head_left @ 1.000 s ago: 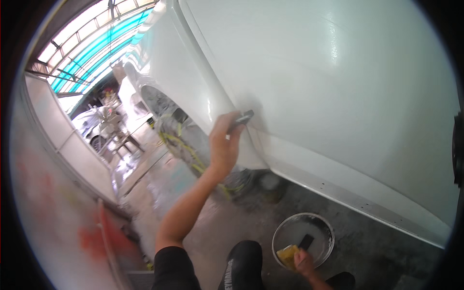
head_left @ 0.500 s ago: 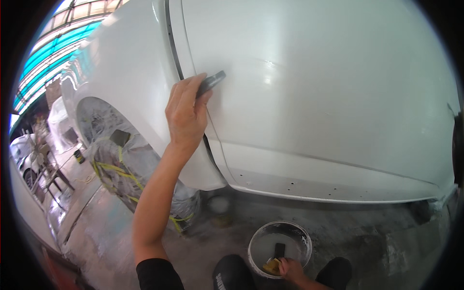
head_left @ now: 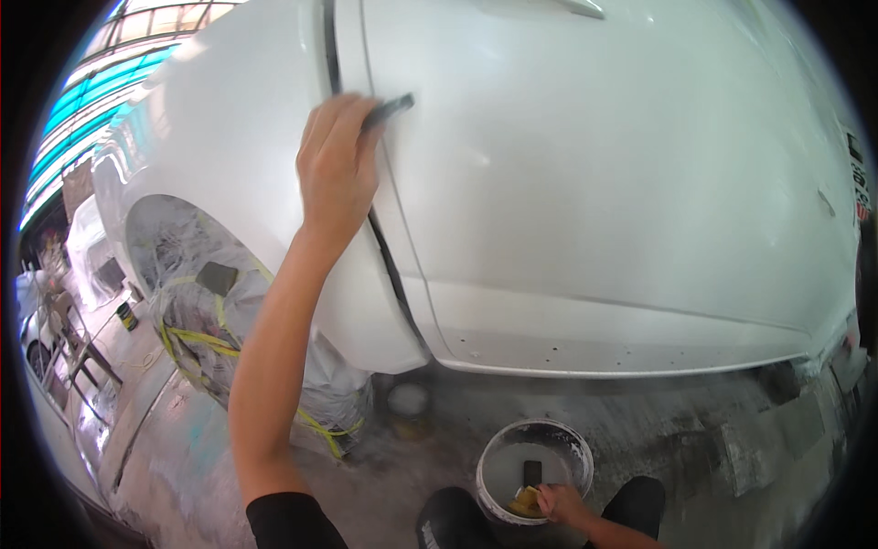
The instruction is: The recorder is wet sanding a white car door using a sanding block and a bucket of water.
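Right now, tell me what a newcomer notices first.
The white car body fills the upper view; the left hand holds a dark block up to it. Low in the middle, the right hand holds a yellow piece at a bucket. At left, yellow tape crosses a plastic-wrapped wheel.

through the head view, i had the left arm [head_left: 274,366] reaching high and forward, rising from the lower edge with a slight bend at the elbow. the left hand [head_left: 337,174] showed me mostly its back, fingers bent toward the right and pinching with the thumb. the right forearm [head_left: 613,529] came in low, slanting leftward, and the right hand [head_left: 561,504] sat well below the left, fingers curled in a grip.
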### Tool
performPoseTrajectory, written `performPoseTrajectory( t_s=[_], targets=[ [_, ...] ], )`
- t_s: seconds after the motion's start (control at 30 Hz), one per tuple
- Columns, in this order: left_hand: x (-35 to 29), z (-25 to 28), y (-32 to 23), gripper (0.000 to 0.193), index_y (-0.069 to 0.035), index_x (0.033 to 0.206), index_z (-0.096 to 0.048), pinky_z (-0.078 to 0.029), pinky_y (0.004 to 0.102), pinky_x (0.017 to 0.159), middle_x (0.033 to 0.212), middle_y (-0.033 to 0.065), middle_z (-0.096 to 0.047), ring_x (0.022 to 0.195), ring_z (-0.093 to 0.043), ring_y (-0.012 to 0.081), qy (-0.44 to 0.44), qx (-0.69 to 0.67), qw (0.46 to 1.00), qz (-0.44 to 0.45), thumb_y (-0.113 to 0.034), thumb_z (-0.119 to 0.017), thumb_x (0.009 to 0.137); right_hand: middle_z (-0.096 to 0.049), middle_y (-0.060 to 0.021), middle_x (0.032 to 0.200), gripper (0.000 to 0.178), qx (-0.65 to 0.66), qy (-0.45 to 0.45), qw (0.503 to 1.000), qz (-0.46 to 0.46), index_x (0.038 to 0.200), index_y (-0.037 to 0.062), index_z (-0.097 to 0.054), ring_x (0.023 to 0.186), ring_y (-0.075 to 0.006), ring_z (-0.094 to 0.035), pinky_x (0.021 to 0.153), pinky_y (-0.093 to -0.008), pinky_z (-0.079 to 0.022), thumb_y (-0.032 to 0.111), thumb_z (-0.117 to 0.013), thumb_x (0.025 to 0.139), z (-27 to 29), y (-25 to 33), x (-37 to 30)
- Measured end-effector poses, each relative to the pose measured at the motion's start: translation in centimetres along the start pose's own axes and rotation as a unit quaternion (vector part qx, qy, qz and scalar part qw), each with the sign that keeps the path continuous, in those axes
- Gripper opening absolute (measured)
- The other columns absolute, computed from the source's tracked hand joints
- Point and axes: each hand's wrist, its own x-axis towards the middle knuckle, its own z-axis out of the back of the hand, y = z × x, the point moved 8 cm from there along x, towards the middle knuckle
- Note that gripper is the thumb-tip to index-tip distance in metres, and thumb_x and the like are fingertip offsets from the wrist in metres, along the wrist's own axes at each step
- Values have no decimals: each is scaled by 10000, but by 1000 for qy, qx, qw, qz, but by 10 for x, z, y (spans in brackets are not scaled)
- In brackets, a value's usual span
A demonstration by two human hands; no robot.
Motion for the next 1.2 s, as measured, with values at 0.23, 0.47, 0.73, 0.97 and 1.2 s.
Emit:
performPoseTrajectory(
  t_s=[0.23,0.47,0.73,0.97,1.2],
  targets=[
    [104,-23,26,211,2,1112,-723,-576,402,884,1075,137,-740,994,-716,352,-49,42,994,-84,39,-755,906,-736,-203,806,227,13,-23,1000,17,1072,34,-713,728,-429,-724,680,-535,-591,232,-642,986,-3,0,1],
    [114,-70,51,134,24,1026,-712,-536,492,894,1061,219,-711,1025,-683,429,-77,16,995,-67,62,-660,909,-725,-194,795,216,4,-17,1000,20,1072,28,-721,707,-417,-718,665,-523,-594,203,-647,968,-5,1,7],
    [-29,-63,-3,316,-23,1080,-755,-568,426,904,1090,146,-768,1016,-728,350,-103,67,987,-102,118,-687,805,-734,-200,844,232,38,-25,999,8,1072,9,-724,743,-409,-730,680,-511,-598,197,-654,956,1,5,10],
    [-161,-44,-56,280,68,1042,-744,-526,451,834,1075,168,-740,977,-713,359,-39,-17,999,-7,117,-701,770,-730,-215,868,213,5,-15,1000,-7,1061,13,-702,776,-429,-726,709,-539,-584,197,-640,975,2,7,1],
    [-338,-47,-146,263,28,1141,-702,-565,446,826,1018,208,-695,935,-707,386,191,-277,872,355,-19,-781,893,-716,-264,883,224,6,-47,995,-84,1043,-4,-672,820,-498,-709,725,-566,-564,212,-619,1012,4,-13,-4]
  ],
)
